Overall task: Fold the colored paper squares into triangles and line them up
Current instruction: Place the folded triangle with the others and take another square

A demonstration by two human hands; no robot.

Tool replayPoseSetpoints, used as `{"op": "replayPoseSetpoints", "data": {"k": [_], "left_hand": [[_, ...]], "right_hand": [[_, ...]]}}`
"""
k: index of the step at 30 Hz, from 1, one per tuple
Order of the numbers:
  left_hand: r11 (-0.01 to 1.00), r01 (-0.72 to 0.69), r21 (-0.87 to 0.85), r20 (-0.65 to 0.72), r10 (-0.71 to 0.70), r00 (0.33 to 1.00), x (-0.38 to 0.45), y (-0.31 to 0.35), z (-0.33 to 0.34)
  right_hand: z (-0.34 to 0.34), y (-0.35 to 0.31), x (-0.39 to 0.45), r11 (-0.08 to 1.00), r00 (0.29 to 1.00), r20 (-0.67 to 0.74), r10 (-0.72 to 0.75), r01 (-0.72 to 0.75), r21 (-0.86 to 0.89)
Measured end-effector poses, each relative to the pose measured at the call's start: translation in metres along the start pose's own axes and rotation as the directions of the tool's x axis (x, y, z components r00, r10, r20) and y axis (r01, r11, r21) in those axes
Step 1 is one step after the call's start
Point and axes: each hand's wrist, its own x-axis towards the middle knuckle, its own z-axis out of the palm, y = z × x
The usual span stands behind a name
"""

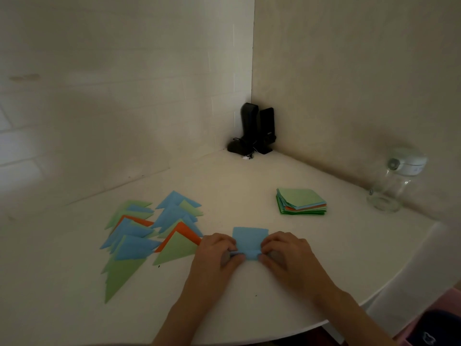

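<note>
A blue paper square (249, 238) lies on the white table (249, 181) in front of me, its near edge lifted and curled. My left hand (218, 250) pinches the near left side of that sheet. At its near right side my right hand (287, 250) pinches it too. To the left, several folded triangles (149, 233) in green, blue and orange lie overlapping in two rough rows. A stack of unfolded colored squares (301, 201), green on top, sits at the right back.
Black speakers with a cable (257, 131) stand in the wall corner. A clear glass jar with a white lid (396, 181) is at the far right by the wall. The table's rounded edge runs along the right and front.
</note>
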Motion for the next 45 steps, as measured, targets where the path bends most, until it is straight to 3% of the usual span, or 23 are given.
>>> {"op": "replayPoseSetpoints", "data": {"k": [9, 15, 29, 35, 45], "left_hand": [[0.983, 0.075, 0.169, -0.059, -0.066, 0.996, 0.002, 0.001, 0.007], [0.977, 0.102, 0.188, -0.077, -0.089, 0.993, 0.005, 0.003, 0.01], [0.984, 0.177, 0.01, 0.072, -0.177, 0.982, 0.008, 0.001, -0.005], [0.983, 0.182, -0.022, 0.103, -0.179, 0.978, 0.014, 0.011, -0.008], [0.967, 0.046, 0.25, 0.143, -0.083, 0.986, 0.016, 0.023, -0.001]], "right_hand": [[0.009, -0.008, 0.001, 0.989, 0.984, -0.104, 0.146, -0.147, 0.003], [0.013, -0.008, 0.003, 0.98, 0.98, -0.055, 0.191, -0.193, -0.047], [-0.01, -0.004, 0.014, 0.967, 0.955, 0.194, 0.226, -0.244, 0.076], [-0.018, -0.001, 0.026, 0.973, 0.898, 0.377, 0.227, -0.226, -0.049], [-0.019, -0.014, 0.014, 0.97, 0.93, 0.312, 0.195, -0.136, -0.203]]}}
